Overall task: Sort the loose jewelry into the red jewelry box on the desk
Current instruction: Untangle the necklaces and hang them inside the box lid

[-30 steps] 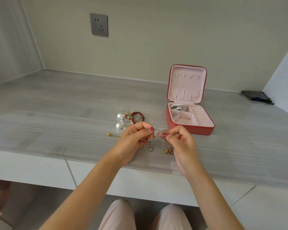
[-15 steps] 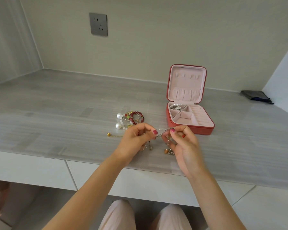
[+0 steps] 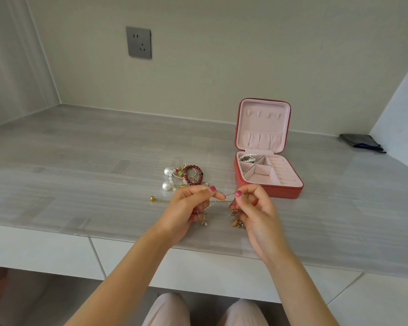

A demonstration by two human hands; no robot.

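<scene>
Head view. Left hand (image 3: pixel 190 208) and right hand (image 3: pixel 254 208) each pinch an end of a thin chain (image 3: pixel 226 196) at frame centre, above the desk (image 3: pixel 80 161); fingers curled, thumbs and forefingers clamped on it. The chain's long axis runs left to right, sagging slightly. The red jewelry box (image 3: pixel 269 182) stands open just up and right of the right hand, which is nearer. The remaining loose jewelry (image 3: pixel 186 176) lies up-left. Against half a second earlier, the hands have drawn apart.
</scene>
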